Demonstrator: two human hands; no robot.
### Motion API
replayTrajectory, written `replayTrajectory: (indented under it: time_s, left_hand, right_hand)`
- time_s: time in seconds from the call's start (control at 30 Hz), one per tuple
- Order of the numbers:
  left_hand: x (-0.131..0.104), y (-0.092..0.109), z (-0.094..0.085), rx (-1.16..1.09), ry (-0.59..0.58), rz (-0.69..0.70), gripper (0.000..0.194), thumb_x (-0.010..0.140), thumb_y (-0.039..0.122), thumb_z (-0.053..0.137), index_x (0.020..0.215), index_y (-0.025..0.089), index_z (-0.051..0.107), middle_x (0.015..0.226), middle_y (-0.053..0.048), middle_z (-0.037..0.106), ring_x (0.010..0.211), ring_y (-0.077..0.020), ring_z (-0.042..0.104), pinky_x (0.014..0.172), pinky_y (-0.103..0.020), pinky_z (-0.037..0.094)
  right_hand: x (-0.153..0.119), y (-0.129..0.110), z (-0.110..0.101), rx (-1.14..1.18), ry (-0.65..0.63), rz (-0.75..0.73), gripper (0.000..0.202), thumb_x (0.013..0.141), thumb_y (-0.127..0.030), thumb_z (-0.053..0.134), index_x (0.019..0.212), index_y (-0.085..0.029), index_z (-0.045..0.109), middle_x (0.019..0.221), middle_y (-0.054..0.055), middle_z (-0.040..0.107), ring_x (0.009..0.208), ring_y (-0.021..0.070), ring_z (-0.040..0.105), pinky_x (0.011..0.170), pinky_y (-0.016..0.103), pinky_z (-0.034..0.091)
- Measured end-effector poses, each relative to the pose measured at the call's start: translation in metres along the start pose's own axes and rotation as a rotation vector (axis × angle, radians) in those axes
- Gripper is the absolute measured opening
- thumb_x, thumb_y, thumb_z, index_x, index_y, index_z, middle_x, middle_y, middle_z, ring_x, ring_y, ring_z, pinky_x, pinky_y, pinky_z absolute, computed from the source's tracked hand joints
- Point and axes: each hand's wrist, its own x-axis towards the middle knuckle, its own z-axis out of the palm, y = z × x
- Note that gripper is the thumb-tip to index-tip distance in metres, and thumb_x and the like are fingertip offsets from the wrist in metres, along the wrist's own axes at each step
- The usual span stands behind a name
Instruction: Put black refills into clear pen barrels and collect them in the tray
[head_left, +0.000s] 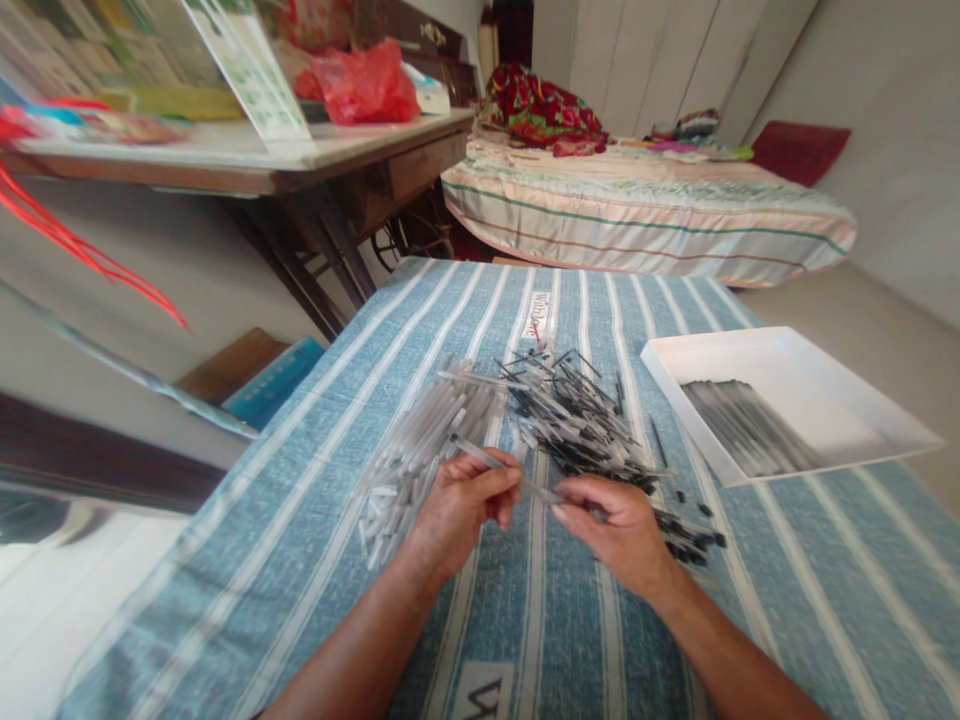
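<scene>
A slim translucent pen (480, 453) lies slantwise between my hands, its dark end pointing up and left. My left hand (472, 492) pinches it along the barrel. At its lower right end, the thumb and fingers of my right hand (611, 520) are closed on it. Beside my left hand is a pile of clear pen barrels (435, 430). Beyond my right hand spreads a heap of black and clear pen parts (574, 410). Small black pieces (686, 540), perhaps caps or plugs, lie right of my right hand, partly hidden by it.
A white tray (847, 400) at the right holds a row of pens (750, 425). All this stands on a table with a blue striped cloth (315, 600). Left is a desk (375, 165) with a red plastic bag (367, 82); a bed (637, 205) stands behind.
</scene>
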Motion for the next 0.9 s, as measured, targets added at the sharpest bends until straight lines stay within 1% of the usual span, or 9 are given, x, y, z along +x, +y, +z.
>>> replayTrajectory:
  time_s: [0.1, 0.3, 0.5, 0.7, 0.8, 0.9]
  left_hand:
    - [0.000, 0.000, 0.000, -0.015, -0.020, -0.023, 0.011, 0.068, 0.021, 0.067, 0.073, 0.013, 0.061, 0.051, 0.001, 0.062, 0.032, -0.0085, 0.051, 0.034, -0.018, 0.040]
    - [-0.001, -0.002, 0.004, -0.039, -0.031, -0.002, 0.008, 0.070, 0.019, 0.064, 0.070, 0.012, 0.059, 0.052, 0.000, 0.064, 0.033, -0.0124, 0.055, 0.035, -0.022, 0.045]
    - [-0.001, -0.006, 0.006, -0.052, -0.037, -0.006, 0.008, 0.071, 0.017, 0.063, 0.068, 0.012, 0.058, 0.052, -0.001, 0.064, 0.033, -0.0133, 0.055, 0.035, -0.023, 0.045]
    - [-0.001, -0.005, 0.008, -0.032, -0.028, -0.008, 0.011, 0.071, 0.021, 0.065, 0.071, 0.013, 0.059, 0.053, 0.000, 0.064, 0.033, -0.0117, 0.054, 0.036, -0.023, 0.046]
    - [-0.003, -0.005, 0.013, 0.042, -0.049, -0.014, 0.014, 0.070, 0.024, 0.067, 0.072, 0.012, 0.060, 0.054, 0.000, 0.063, 0.035, -0.0105, 0.053, 0.037, -0.022, 0.045]
    - [-0.004, -0.004, 0.016, 0.103, -0.043, -0.025, 0.015, 0.070, 0.027, 0.067, 0.074, 0.013, 0.061, 0.056, 0.001, 0.062, 0.038, -0.0098, 0.053, 0.039, -0.021, 0.044]
  right_hand:
    - [-0.001, 0.000, 0.001, 0.002, 0.006, -0.007, 0.011, 0.079, -0.022, 0.058, 0.076, -0.014, 0.066, 0.063, 0.000, 0.060, 0.057, 0.0110, 0.052, 0.056, 0.021, 0.041]
    - [-0.004, -0.002, 0.004, -0.006, 0.067, -0.002, 0.013, 0.080, -0.023, 0.058, 0.073, -0.014, 0.064, 0.059, 0.000, 0.060, 0.054, 0.0110, 0.052, 0.053, 0.021, 0.041]
    - [-0.005, -0.002, 0.004, -0.035, 0.083, -0.013, 0.014, 0.080, -0.023, 0.057, 0.071, -0.015, 0.063, 0.059, 0.000, 0.060, 0.055, 0.0115, 0.053, 0.053, 0.022, 0.040]
    - [0.000, -0.001, 0.004, -0.025, 0.050, -0.015, 0.012, 0.079, -0.023, 0.056, 0.072, -0.015, 0.062, 0.058, -0.002, 0.058, 0.052, 0.0098, 0.050, 0.051, 0.020, 0.040]
    - [0.004, -0.006, 0.001, -0.089, 0.012, -0.046, 0.011, 0.080, -0.024, 0.055, 0.074, -0.017, 0.062, 0.056, -0.004, 0.054, 0.050, 0.0092, 0.048, 0.050, 0.019, 0.039]
    - [0.008, -0.013, -0.003, -0.192, -0.043, -0.044, 0.014, 0.082, -0.024, 0.052, 0.070, -0.021, 0.059, 0.055, -0.005, 0.052, 0.051, 0.0098, 0.049, 0.052, 0.019, 0.041]
